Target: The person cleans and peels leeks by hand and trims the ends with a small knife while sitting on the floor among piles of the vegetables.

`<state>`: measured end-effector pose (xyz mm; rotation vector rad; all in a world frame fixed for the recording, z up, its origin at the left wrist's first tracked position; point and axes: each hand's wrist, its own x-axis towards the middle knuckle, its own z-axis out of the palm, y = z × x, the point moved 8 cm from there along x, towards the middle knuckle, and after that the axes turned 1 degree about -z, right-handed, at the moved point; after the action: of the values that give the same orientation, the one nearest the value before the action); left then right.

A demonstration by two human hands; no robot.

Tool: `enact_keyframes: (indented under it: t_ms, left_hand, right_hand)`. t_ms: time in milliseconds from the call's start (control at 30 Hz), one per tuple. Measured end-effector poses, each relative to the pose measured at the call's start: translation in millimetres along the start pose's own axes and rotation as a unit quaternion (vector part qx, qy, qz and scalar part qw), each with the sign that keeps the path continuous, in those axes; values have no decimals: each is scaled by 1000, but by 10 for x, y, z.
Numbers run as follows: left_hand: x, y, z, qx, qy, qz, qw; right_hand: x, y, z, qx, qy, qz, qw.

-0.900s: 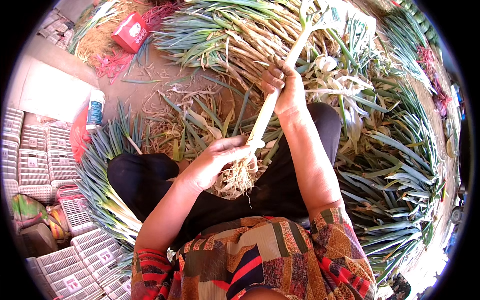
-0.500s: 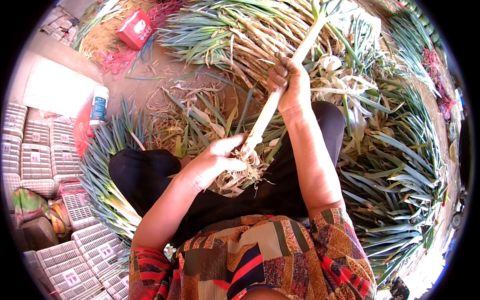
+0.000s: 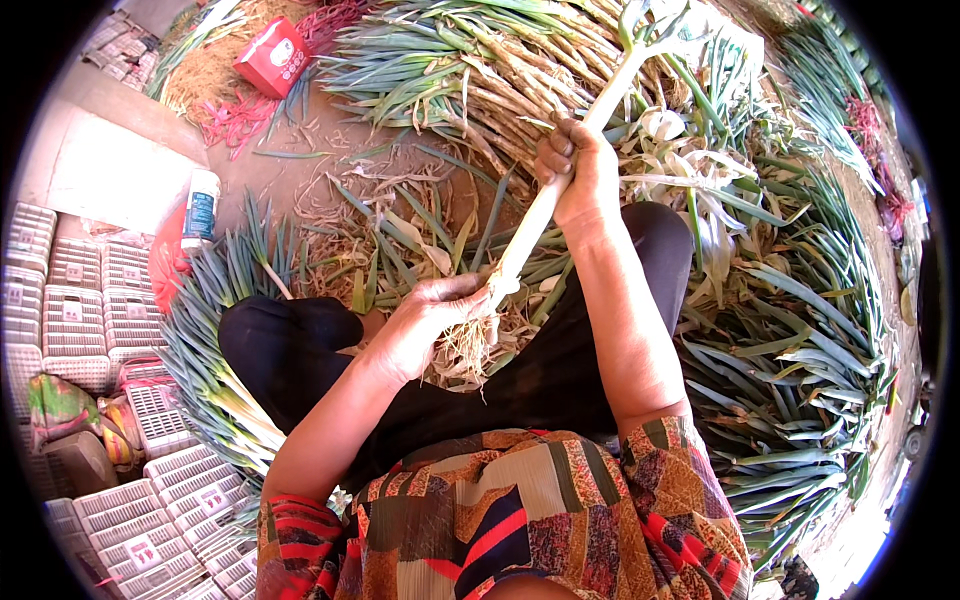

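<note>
A long green onion [image 3: 527, 236] lies slantwise across my lap, its green top up at the far right and its bushy roots down near me. My right hand [image 3: 580, 170] wraps round the middle of its pale stalk. Lower down, my left hand [image 3: 437, 315] pinches the stalk just above the roots, thumb and fingers closed on it. The roots hang below the left fingers. Beneath and beyond lie peeled leaves and dry skins [image 3: 400, 235] on the ground between my knees.
Unpeeled green onions [image 3: 490, 75] are heaped ahead, with more leafy onions [image 3: 790, 370] on my right. Cleaner ones [image 3: 235, 375] lie beside my left knee. White plastic crates [image 3: 75, 320] stand at far left, near a white canister [image 3: 200, 208]. A red box [image 3: 272, 58] sits farther back.
At the root end, my left hand has turned slightly and the roots now hang straighter down. My right hand keeps nearly the same place on the stalk.
</note>
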<state>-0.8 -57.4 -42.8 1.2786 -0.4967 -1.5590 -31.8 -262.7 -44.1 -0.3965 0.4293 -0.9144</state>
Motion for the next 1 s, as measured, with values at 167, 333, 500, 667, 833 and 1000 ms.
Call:
enact_keyframes:
  t_ms: [167, 333, 500, 667, 833, 1000]
  left_hand:
    - [40, -110, -73, -11, 32, 6, 999]
    - [78, -128, -73, -44, 18, -6, 999]
    - [162, -63, 62, -61, 35, 24, 997]
    - [148, 32, 3, -46, -24, 37, 998]
    - [-153, -30, -101, 140, -42, -3, 989]
    - [-232, -33, -272, 137, 45, 6, 990]
  right_hand:
    - [-10, -8, 1, -29, 8, -9, 999]
    - [17, -5, -59, -8, 15, -18, 1000]
    - [-56, 74, -64, -33, 46, -4, 998]
    - [-27, 127, -46, 15, 57, 52, 997]
    - [272, -223, -424, 63, 141, -6, 988]
    - [217, -213, -500, 18, 156, -27, 987]
